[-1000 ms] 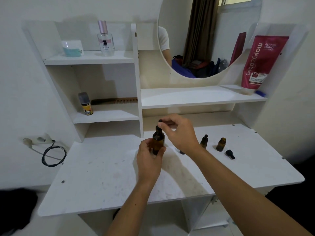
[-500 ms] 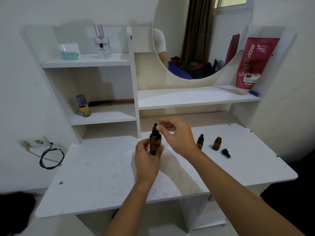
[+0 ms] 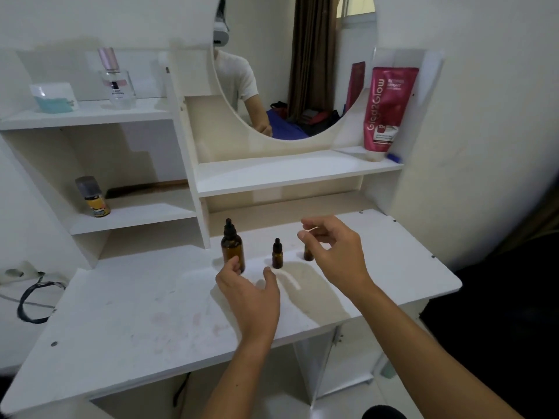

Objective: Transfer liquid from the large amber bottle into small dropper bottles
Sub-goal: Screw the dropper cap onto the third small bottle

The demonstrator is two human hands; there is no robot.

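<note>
While both hands hover empty, large amber bottle (image 3: 232,247) stands capped at 10 o'clock; left hand (image 3: 248,293) loose, right hand (image 3: 334,255) fingers curled; no transfer evident.

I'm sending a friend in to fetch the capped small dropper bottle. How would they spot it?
On the white desk top, below the round mirror, three amber bottles stand in a row. Take the small middle bottle: shorter than the large amber bottle to its left, and wearing a black dropper cap.
</note>
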